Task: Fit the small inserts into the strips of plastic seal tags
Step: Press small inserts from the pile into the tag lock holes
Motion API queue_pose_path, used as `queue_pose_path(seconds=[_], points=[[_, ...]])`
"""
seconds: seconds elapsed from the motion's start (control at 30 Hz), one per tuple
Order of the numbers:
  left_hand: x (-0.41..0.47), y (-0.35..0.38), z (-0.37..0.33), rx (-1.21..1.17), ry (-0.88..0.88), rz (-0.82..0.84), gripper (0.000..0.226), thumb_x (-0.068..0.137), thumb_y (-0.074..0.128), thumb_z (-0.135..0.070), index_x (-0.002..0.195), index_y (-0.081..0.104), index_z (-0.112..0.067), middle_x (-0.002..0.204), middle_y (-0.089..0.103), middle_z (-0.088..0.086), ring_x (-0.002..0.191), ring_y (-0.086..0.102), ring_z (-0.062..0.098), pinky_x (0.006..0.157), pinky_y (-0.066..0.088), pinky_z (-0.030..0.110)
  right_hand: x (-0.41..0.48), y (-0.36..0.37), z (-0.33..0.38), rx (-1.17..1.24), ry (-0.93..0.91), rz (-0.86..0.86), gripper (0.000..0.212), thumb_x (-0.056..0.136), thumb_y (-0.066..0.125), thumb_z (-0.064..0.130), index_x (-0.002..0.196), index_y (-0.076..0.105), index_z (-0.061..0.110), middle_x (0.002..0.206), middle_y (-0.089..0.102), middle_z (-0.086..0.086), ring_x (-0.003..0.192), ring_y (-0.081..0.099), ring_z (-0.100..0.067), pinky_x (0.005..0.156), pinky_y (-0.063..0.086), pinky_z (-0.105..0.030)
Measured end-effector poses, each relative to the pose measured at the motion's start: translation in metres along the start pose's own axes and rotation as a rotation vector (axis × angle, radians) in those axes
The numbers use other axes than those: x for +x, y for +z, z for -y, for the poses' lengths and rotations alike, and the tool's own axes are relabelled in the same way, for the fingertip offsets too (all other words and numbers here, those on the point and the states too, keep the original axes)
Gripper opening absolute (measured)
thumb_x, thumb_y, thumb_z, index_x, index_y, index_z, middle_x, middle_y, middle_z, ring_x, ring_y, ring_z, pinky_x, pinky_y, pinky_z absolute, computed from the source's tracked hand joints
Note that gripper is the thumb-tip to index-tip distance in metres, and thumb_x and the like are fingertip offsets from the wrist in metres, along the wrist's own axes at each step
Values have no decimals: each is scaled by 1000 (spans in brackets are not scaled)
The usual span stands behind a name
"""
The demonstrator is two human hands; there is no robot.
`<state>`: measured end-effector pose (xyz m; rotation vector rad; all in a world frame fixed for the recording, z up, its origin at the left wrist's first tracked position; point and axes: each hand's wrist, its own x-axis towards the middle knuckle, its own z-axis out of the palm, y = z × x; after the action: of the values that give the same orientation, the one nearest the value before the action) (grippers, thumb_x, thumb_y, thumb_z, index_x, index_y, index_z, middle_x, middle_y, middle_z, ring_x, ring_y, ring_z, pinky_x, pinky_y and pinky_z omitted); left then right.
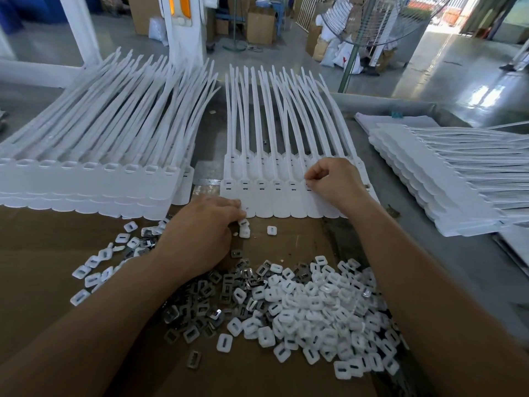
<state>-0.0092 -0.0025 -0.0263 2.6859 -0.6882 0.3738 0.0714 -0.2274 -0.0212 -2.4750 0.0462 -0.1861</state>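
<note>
A strip of white plastic seal tags lies flat in the middle, tails pointing away from me. My right hand has curled fingers and pinches a small insert at the sixth tag's slot. My left hand rests on the cardboard at the strip's near left corner, fingertips touching the tag edge, with white inserts just beside the fingers. A big loose pile of white and metal inserts lies on the cardboard in front of me.
A tall stack of tag strips stands at the left, another fanned stack at the right. Brown cardboard covers the near table. A fan and boxes stand on the floor beyond.
</note>
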Motion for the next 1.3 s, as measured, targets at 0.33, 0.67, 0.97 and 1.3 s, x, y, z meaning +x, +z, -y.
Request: queue_pose_path(seconds=[0.33, 0.67, 0.97, 1.3], points=[[1, 5, 3, 5, -17, -8, 42, 74, 53, 7, 109, 67, -11, 122, 59, 5, 114, 54, 23, 90, 25, 20, 11, -5, 10, 57, 154, 42, 28, 77, 66, 0, 69, 56, 25, 79, 53, 12, 95, 56, -16, 88, 49, -35], [2, 8, 5, -5, -29, 7, 43, 78, 52, 1, 115, 63, -18, 128, 56, -2, 118, 49, 14, 93, 20, 15, -13, -21, -3, 153, 11, 184, 17, 87, 60, 9, 102, 58, 18, 97, 60, 5, 91, 55, -6, 82, 40, -19], [4, 11, 8, -8, -52, 6, 45, 82, 46, -4, 121, 58, -24, 133, 49, -11, 123, 40, 6, 87, 13, 6, -64, -63, -6, -114, -72, 507, 14, 77, 72, 21, 79, 63, 32, 78, 66, 16, 70, 60, 8, 64, 36, -10], [3, 10, 8, -5, -48, 5, 45, 82, 46, -2, 119, 60, -23, 133, 50, -9, 123, 40, 8, 87, 10, 5, -69, -69, -7, -281, -6, 750, 18, 70, 78, 20, 66, 65, 32, 64, 64, 23, 60, 56, 10, 54, 40, -9]])
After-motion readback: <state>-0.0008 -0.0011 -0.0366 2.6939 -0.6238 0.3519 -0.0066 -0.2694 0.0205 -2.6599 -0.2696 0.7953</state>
